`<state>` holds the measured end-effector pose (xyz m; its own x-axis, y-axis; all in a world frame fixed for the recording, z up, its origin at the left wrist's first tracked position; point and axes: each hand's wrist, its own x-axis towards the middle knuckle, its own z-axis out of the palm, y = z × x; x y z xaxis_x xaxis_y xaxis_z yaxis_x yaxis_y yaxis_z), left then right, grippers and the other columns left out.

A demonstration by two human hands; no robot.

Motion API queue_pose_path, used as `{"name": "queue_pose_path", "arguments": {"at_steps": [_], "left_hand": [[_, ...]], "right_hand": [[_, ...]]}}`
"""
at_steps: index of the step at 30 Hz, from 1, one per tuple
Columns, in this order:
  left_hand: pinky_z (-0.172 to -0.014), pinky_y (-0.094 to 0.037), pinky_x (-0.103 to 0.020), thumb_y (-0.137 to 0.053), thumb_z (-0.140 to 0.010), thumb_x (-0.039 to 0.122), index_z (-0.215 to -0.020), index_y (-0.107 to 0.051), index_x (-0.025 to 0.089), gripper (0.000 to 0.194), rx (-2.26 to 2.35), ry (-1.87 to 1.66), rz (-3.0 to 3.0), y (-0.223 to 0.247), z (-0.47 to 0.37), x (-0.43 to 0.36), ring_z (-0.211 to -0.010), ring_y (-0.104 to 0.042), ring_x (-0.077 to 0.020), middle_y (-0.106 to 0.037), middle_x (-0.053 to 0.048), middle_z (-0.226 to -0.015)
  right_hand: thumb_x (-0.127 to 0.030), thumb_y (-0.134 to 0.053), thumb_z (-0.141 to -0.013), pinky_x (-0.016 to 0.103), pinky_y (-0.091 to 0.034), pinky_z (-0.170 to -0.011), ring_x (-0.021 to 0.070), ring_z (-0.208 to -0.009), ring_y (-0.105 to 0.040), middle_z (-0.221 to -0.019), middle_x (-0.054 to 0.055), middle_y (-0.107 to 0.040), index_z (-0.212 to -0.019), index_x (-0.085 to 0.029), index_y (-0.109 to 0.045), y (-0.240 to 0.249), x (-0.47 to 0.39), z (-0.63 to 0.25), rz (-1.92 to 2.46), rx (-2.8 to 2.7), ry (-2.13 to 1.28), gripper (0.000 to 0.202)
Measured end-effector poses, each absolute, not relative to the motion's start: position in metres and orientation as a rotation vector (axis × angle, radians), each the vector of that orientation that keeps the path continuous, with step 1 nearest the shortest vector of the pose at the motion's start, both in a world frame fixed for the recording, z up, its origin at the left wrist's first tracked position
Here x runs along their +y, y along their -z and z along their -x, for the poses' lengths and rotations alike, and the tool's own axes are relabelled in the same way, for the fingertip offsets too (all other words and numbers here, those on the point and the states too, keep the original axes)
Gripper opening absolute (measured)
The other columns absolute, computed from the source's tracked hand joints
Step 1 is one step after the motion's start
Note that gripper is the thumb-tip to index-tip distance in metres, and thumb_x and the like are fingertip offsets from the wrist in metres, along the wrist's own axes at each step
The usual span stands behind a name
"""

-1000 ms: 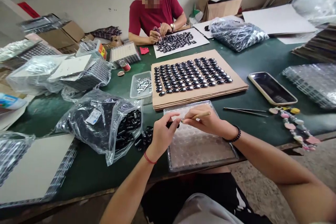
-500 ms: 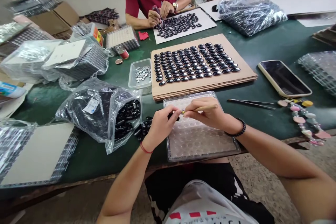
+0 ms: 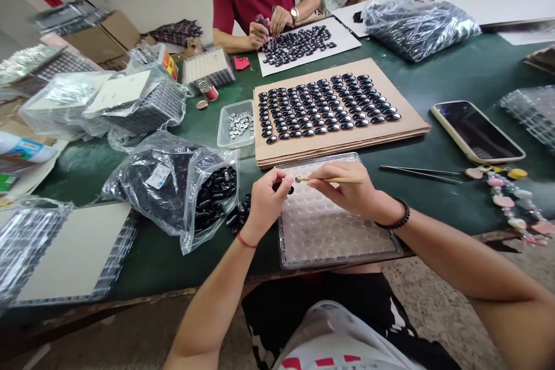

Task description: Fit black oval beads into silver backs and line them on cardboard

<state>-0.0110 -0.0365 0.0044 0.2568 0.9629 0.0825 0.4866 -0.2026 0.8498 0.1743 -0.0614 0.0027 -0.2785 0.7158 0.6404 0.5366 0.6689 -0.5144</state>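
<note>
My left hand (image 3: 267,196) is closed in a pinch, and a small glossy black piece (image 3: 291,189) shows at its fingertips. My right hand (image 3: 347,184) grips a thin wooden stick (image 3: 342,180) like a pen, pointing left. At the stick's tip is a tiny silvery piece (image 3: 298,179), just right of the left fingertips. Both hands are over a clear plastic tray (image 3: 333,237) with round hollows. Beyond it, glossy black oval pieces (image 3: 321,121) lie in rows on stacked brown cardboard (image 3: 403,98). Loose black pieces (image 3: 236,217) lie left of my left hand.
An open plastic bag (image 3: 156,185) of black pieces stands left, near a clear box (image 3: 223,133) of small silvery parts. Tweezers (image 3: 420,172), a phone (image 3: 477,130) and a beaded strap (image 3: 503,202) lie right. Across the table, a person (image 3: 264,0) handles black pieces on a white board.
The stick's tip has drawn slightly apart from my left fingertips, and a silvery piece now shows at it. The whole view has shifted a little.
</note>
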Motion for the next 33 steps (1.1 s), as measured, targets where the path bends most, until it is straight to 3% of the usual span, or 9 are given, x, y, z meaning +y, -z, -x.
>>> {"name": "queue_pose_path", "arguments": {"at_steps": [5,12,23,29,33], "left_hand": [[-0.047,-0.039,-0.018,-0.053,-0.079,0.038,-0.071,-0.056,0.016,0.023,1.315,-0.99,-1.629,-0.007,0.012,-0.037,-0.047,-0.047,-0.0071,-0.052,0.003,-0.058],[-0.045,-0.038,-0.017,-0.057,-0.077,0.038,-0.103,-0.063,0.018,0.033,1.12,-0.888,-1.585,-0.005,0.008,-0.038,-0.047,-0.043,-0.0062,-0.043,0.004,-0.056],[-0.051,-0.038,-0.019,-0.055,-0.079,0.039,-0.099,-0.065,0.017,0.03,1.263,-1.067,-1.774,-0.005,0.017,-0.018,-0.05,-0.045,-0.0067,-0.05,0.004,-0.057],[-0.039,-0.03,-0.016,-0.064,-0.071,0.04,-0.094,-0.061,0.017,0.032,1.361,-1.518,-1.224,0.005,0.037,0.034,-0.042,-0.042,-0.0042,-0.047,0.006,-0.051],[-0.032,-0.019,-0.013,-0.068,-0.066,0.042,-0.071,-0.056,0.015,0.03,1.074,-1.34,-0.804,0.006,0.028,0.014,-0.036,-0.034,-0.0005,-0.043,0.007,-0.051]], "right_hand": [[-0.027,-0.054,-0.084,0.021,-0.039,-0.051,0.0089,-0.055,-0.055,-0.066,0.001,-0.064,-0.078,-0.019,-0.062,-0.004,-0.062,-0.175,0.996,-1.803,-0.249,0.013],[-0.026,-0.05,-0.086,0.018,-0.042,-0.044,0.006,-0.05,-0.055,-0.07,0.0,-0.063,-0.08,-0.017,-0.06,-0.007,-0.062,-0.174,0.933,-1.572,-0.563,0.015],[-0.018,-0.053,-0.083,0.022,-0.044,-0.049,0.0086,-0.052,-0.055,-0.068,0.0,-0.063,-0.082,-0.019,-0.059,-0.007,-0.069,-0.175,0.921,-1.607,-0.383,0.006],[-0.021,-0.053,-0.083,0.023,-0.045,-0.048,0.0101,-0.052,-0.056,-0.063,0.0,-0.062,-0.081,-0.019,-0.06,-0.003,-0.068,-0.176,0.938,-1.646,-0.333,0.007],[-0.017,-0.054,-0.082,0.022,-0.044,-0.048,0.0094,-0.052,-0.056,-0.064,-0.001,-0.063,-0.081,-0.02,-0.06,-0.005,-0.067,-0.177,0.916,-1.681,-0.285,0.006]]}}
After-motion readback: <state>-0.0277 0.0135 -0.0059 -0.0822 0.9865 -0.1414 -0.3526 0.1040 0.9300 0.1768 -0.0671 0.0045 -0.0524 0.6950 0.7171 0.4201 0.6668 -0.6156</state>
